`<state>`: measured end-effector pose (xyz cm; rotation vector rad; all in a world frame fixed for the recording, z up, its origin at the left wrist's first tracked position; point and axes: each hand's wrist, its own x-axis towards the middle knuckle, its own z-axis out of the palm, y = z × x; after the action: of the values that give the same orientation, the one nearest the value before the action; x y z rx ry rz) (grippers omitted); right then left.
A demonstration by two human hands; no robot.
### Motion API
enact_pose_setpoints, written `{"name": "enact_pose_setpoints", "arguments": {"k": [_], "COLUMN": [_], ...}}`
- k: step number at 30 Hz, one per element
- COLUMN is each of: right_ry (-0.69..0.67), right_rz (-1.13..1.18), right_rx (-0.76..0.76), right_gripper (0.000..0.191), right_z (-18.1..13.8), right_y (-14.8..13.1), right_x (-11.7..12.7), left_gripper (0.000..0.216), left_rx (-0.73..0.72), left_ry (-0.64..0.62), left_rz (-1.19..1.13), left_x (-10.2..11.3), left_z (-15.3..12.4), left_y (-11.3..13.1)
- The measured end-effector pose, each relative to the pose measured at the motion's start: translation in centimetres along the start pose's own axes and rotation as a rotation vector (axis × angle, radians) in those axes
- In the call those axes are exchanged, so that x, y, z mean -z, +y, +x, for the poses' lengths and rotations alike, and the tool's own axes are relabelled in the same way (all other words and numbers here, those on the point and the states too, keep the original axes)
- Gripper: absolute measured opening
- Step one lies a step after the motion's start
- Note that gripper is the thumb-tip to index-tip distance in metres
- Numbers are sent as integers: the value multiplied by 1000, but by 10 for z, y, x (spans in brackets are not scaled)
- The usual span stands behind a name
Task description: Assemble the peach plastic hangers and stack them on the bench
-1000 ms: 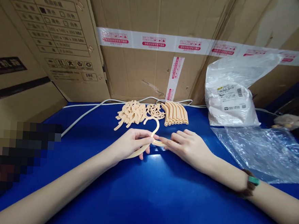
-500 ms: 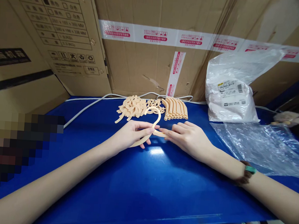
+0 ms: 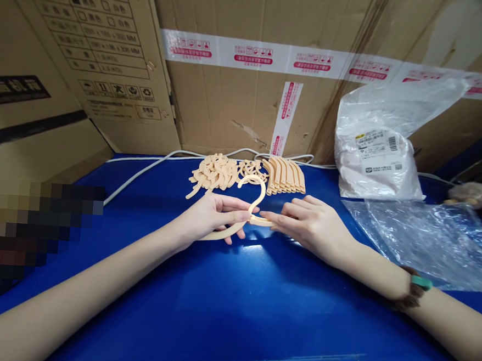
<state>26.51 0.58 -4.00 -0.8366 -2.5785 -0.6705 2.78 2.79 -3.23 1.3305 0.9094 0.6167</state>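
Peach plastic hanger [image 3: 261,193] is held low over the blue surface [image 3: 232,306] between both hands. Its left arm is clamped by the fingers [image 3: 238,216] of the left hand [image 3: 211,218], and its right stub is pinched by the right hand [image 3: 314,225]. The hook is turned toward the heap of loose parts [image 3: 214,174].

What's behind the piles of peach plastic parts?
A white cable runs along the back of the blue table, then taped cardboard boxes. The piles hide parts of the cable; its ends aren't visible.
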Motion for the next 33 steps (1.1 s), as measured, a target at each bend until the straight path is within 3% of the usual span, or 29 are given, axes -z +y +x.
{"name": "enact_pose_setpoints", "arguments": {"k": [6,19,27,33], "right_ry": [12,-15,-2,47], "right_rz": [13,150,164,174], "right_rx": [8,-11,43,-8], "right_gripper": [27,34,32,29], "right_z": [1,0,-2,-3], "right_y": [1,3,9,13], "right_x": [3,5,8,7], "left_gripper": [27,23,20,23], "left_rx": [-11,23,13,7], "left_ry": [-64,-63,-160,-115], "left_rz": [-30,-57,-48,-41], "left_x": [3,3,7,8], "left_z": [0,-1,1,1], "left_y": [-3,1,2,0]}}
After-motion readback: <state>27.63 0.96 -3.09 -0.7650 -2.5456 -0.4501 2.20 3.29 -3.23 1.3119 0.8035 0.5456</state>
